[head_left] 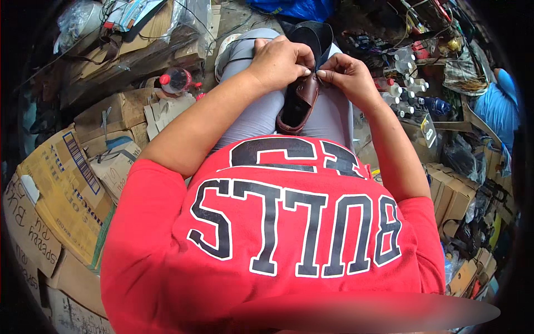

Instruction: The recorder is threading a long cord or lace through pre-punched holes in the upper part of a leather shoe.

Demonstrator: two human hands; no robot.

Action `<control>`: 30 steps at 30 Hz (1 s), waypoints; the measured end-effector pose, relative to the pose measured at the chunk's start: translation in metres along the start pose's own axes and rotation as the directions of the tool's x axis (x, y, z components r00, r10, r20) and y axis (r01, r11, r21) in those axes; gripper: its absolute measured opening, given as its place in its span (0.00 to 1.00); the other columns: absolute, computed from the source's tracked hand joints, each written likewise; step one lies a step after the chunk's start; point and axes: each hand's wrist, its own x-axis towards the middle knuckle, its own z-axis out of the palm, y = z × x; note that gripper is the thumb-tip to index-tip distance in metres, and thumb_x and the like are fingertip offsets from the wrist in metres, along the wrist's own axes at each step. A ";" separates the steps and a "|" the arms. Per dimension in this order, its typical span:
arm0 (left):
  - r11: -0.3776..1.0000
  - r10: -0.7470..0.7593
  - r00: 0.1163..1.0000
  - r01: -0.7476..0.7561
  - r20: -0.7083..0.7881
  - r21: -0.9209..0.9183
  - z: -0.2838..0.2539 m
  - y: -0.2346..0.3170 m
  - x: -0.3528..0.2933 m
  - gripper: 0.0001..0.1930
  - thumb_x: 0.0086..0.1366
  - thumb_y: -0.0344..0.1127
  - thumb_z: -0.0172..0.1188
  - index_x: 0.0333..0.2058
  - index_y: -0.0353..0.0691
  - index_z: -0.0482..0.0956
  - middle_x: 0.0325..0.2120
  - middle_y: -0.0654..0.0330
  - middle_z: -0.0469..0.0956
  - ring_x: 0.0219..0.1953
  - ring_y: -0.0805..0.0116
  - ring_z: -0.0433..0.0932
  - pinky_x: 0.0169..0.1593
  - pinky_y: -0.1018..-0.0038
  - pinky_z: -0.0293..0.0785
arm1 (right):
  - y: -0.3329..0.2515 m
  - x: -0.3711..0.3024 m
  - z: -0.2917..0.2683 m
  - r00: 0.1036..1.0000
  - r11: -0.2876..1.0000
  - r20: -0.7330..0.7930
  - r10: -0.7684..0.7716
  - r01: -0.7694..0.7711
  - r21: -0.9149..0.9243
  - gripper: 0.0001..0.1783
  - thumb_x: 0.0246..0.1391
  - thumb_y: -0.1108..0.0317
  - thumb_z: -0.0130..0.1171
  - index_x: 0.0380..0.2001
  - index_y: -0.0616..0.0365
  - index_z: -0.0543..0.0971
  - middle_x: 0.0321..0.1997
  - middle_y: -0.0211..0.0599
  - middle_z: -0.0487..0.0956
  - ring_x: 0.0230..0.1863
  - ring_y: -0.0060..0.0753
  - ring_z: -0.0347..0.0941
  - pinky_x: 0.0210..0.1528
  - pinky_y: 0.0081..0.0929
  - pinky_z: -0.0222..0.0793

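Observation:
A brown leather shoe (pixel 301 103) rests on my lap between my grey-clad thighs, its opening turned toward me. My left hand (pixel 280 62) is at the shoe's upper from the left, thumb and forefinger pinched together. From the right, my right hand (pixel 351 79) meets it with thumb and fingertips closed just above the shoe's front. What lies between the fingertips is too small to make out. Past the hands, a wide black band (pixel 317 34) loops over the far part of the shoe. A thin dark cord (pixel 240 59) runs across my left knee beside the left hand.
On the left are cardboard boxes (pixel 67 192), a red-capped plastic bottle (pixel 177 81) and scissors (pixel 105 121). Several small bottles (pixel 409 83) stand at the right, near a blue cloth-covered form (pixel 497 111). Blue plastic sheeting (pixel 292 6) lies at the far edge.

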 end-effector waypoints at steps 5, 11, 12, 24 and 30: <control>0.983 0.159 0.978 -0.145 -0.135 0.109 -0.015 -0.017 -0.006 0.06 0.48 0.40 0.64 0.26 0.50 0.80 0.26 0.69 0.76 0.41 0.67 0.69 0.48 0.63 0.54 | 0.001 0.001 -0.024 0.999 0.997 0.013 -0.033 0.034 -0.076 0.06 0.48 0.71 0.64 0.26 0.59 0.76 0.25 0.23 0.74 0.28 0.14 0.68 0.34 0.15 0.66; 0.989 0.063 0.996 -0.054 0.057 -0.139 -0.019 -0.011 -0.007 0.07 0.54 0.36 0.59 0.29 0.40 0.76 0.26 0.59 0.77 0.33 0.60 0.75 0.39 0.67 0.68 | 0.013 -0.006 -0.025 0.998 0.996 0.022 -0.065 0.066 -0.057 0.08 0.48 0.68 0.65 0.28 0.59 0.77 0.37 0.23 0.69 0.39 0.15 0.65 0.41 0.14 0.61; 0.989 0.063 0.996 -0.054 0.057 -0.138 -0.020 -0.008 -0.008 0.07 0.54 0.36 0.59 0.29 0.40 0.76 0.26 0.59 0.77 0.33 0.60 0.75 0.39 0.67 0.68 | 0.012 -0.008 -0.021 0.989 0.972 0.027 -0.143 0.145 -0.187 0.09 0.47 0.67 0.65 0.29 0.60 0.77 0.38 0.24 0.67 0.40 0.16 0.64 0.41 0.14 0.61; 0.963 0.250 0.958 -0.261 0.138 0.069 -0.017 -0.003 0.001 0.06 0.58 0.31 0.52 0.33 0.38 0.75 0.26 0.50 0.77 0.33 0.49 0.76 0.36 0.61 0.71 | -0.001 -0.027 -0.061 0.995 0.998 -0.077 -0.057 0.060 0.033 0.09 0.45 0.66 0.62 0.25 0.60 0.77 0.35 0.28 0.69 0.41 0.21 0.66 0.44 0.20 0.62; 0.941 0.286 0.936 -0.315 0.205 0.126 -0.016 0.004 0.011 0.04 0.56 0.30 0.50 0.30 0.38 0.73 0.24 0.47 0.76 0.32 0.46 0.75 0.35 0.56 0.69 | -0.002 0.005 -0.075 0.834 0.522 -0.251 -0.492 0.052 -0.851 0.08 0.44 0.66 0.61 0.27 0.57 0.79 0.38 0.38 0.74 0.39 0.40 0.71 0.42 0.31 0.67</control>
